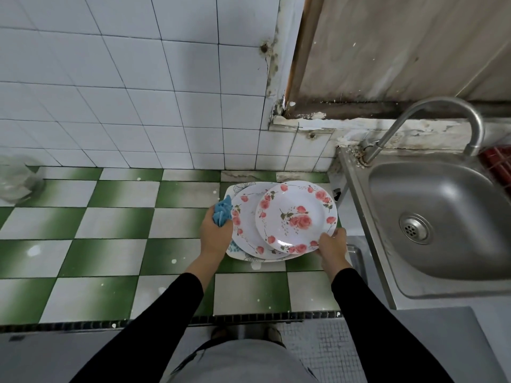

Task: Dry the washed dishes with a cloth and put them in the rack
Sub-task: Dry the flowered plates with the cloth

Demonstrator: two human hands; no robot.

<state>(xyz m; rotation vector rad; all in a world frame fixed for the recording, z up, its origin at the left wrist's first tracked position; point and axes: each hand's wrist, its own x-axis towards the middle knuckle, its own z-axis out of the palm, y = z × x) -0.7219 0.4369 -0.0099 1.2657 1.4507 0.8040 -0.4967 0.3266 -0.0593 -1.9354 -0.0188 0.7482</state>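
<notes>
We see a white square-tiled wall (pixel 132 78) above a green-and-white checkered tiled counter (pixel 91 244), with a stainless steel sink basin (pixel 448 194) and curved metal tap (pixel 453 103) at right under a weathered wooden board (pixel 401 45).

You have two rose plates here: a small rose plate (pixel 296 214) lying on a large rose plate (pixel 244 233). Beneath them sit perhaps two more dishes (pixel 234 247), only edges showing. One blue cloth (pixel 222 211), one sink (pixel 442 194), one tap (pixel 476 134).
</notes>
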